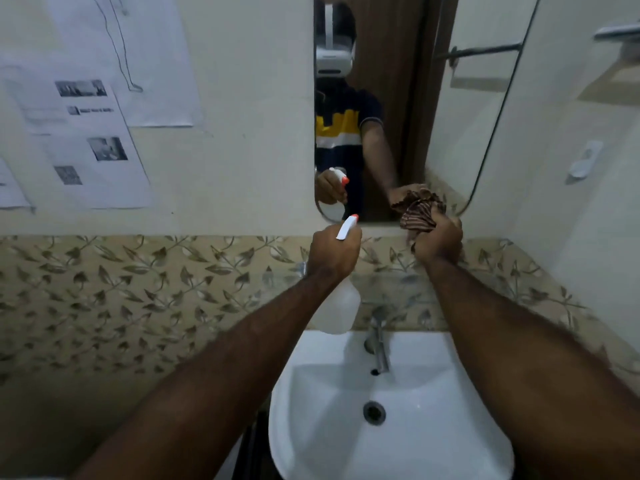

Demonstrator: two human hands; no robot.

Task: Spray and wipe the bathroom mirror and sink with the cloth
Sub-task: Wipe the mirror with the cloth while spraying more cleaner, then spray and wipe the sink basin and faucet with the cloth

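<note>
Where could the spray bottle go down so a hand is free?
The sink rim offers bare flat patches left and right of the tap; the basin round the drain is bare too. By the mirror's bottom edge it is crowded: left hand with spray bottle, right hand with cloth.

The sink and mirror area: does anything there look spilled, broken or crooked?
Nothing stands out. The sink looks clean and dry, the tap stands upright, and the mirror shows no cracks. The left hand holds the spray bottle; the right hand holds the cloth at the mirror's lower edge.
</note>
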